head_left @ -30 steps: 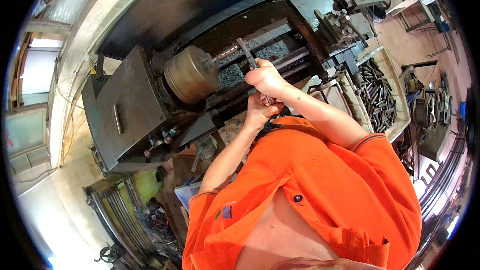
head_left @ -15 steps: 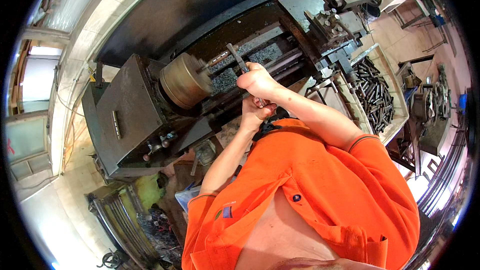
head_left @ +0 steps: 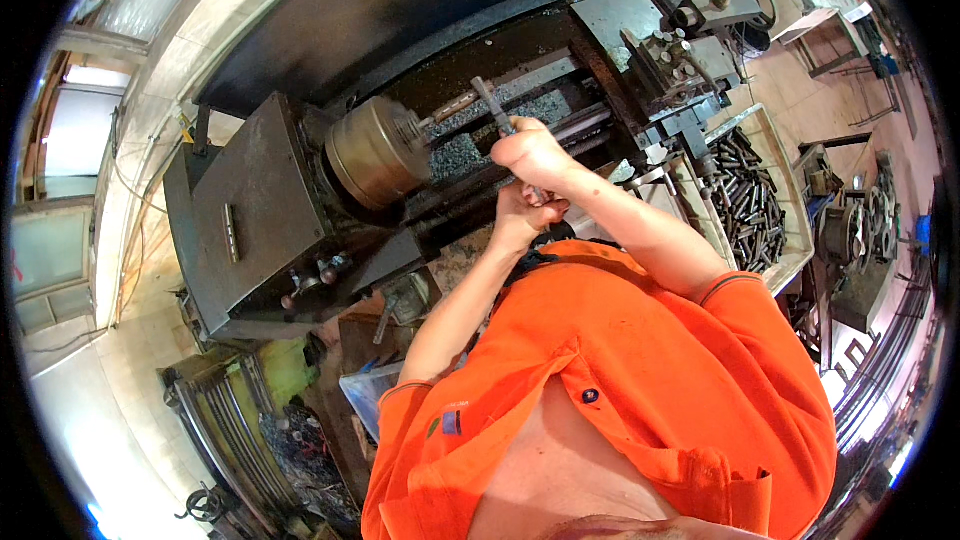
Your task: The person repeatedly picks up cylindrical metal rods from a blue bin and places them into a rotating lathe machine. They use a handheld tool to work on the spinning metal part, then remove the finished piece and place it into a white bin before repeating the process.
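Note:
In my right hand (head_left: 535,155) I grip a long, flat, grey metal tool (head_left: 492,103), file-like in shape, though its exact kind is unclear. Its far end reaches over the lathe bed, close to a thin metal rod (head_left: 456,106) that sticks out of the chuck (head_left: 377,153). The chuck is smeared as if spinning. Whether tool and rod touch, I cannot tell. My left hand (head_left: 523,215) sits just below, nearer my body, closed around the tool's lower end.
Dark chips (head_left: 455,158) lie in the lathe bed. The headstock (head_left: 255,225) stands left, with a short metal piece (head_left: 231,233) on top and lever knobs in front. The carriage (head_left: 665,50) is at right. A wooden tray (head_left: 795,225) of metal pins stands beside it.
Both hands and the tool have shifted slightly right in the picture, as the whole view moved a little. The grip stays the same, and the chuck is blurred in both frames.

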Available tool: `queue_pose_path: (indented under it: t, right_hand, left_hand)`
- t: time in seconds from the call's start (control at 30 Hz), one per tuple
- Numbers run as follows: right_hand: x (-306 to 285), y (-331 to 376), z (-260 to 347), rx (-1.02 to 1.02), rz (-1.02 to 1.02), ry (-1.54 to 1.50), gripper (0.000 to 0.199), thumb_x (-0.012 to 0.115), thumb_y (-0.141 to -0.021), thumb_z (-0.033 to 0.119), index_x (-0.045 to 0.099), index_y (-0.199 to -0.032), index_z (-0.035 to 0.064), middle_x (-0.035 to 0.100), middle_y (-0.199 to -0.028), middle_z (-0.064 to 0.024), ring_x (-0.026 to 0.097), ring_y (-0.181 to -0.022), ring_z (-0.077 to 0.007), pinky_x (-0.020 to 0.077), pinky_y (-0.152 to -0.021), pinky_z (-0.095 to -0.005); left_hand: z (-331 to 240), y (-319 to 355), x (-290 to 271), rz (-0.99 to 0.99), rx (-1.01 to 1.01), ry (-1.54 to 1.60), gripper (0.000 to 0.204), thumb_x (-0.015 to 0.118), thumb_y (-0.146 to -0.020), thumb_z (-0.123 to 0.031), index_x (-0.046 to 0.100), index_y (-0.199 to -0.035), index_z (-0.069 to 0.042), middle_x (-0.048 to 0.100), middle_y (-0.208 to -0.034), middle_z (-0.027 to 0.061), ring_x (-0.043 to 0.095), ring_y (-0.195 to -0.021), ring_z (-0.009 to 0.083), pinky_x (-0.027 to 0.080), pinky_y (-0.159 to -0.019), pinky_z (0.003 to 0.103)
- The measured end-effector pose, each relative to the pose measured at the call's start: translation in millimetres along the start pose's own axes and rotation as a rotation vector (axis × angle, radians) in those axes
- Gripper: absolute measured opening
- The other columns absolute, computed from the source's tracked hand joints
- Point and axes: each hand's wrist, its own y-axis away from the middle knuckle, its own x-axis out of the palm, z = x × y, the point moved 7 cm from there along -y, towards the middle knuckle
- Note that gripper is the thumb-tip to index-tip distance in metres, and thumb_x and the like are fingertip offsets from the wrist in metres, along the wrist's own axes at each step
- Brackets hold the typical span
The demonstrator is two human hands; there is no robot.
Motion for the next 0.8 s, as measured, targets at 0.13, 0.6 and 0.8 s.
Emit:
queue_pose_path:
  t: [0.13,0.6,0.8]
  right_hand:
    - [-5,-4,1,-0.191,-0.062,0.088,0.023,0.054,-0.066,0.014,0.052,-0.078,-0.0051,0.055,-0.065,-0.017,0.058,-0.063,-0.0243,0.0457,-0.056,-0.0337]
    - [1,-7,-11,-0.152,-0.051,0.023,0.023,0.058,-0.064,0.015,0.053,-0.075,-0.0043,0.054,-0.065,-0.016,0.056,-0.068,-0.0233,0.0439,-0.06,-0.0326]
    - [16,-15,-8,-0.315,-0.017,0.141,0.016,0.056,-0.065,0.013,0.049,-0.069,-0.0015,0.049,-0.065,-0.0067,0.047,-0.067,-0.0166,0.0391,-0.057,-0.032]
  left_hand:
    - [-3,2,5,0.045,0.043,0.109,0.033,0.078,-0.062,-0.014,0.054,-0.08,0.0,0.055,-0.073,-0.0001,0.053,-0.065,0.0083,0.043,-0.056,0.022]
    - [-2,6,0,0.062,0.068,0.125,0.044,0.079,-0.063,-0.016,0.052,-0.091,0.004,0.058,-0.078,0.0023,0.056,-0.069,0.0088,0.046,-0.059,0.023]
    - [-9,14,-6,0.0,0.064,0.127,0.043,0.081,-0.062,-0.022,0.053,-0.086,0.003,0.057,-0.072,0.0014,0.053,-0.06,0.0075,0.043,-0.053,0.021]
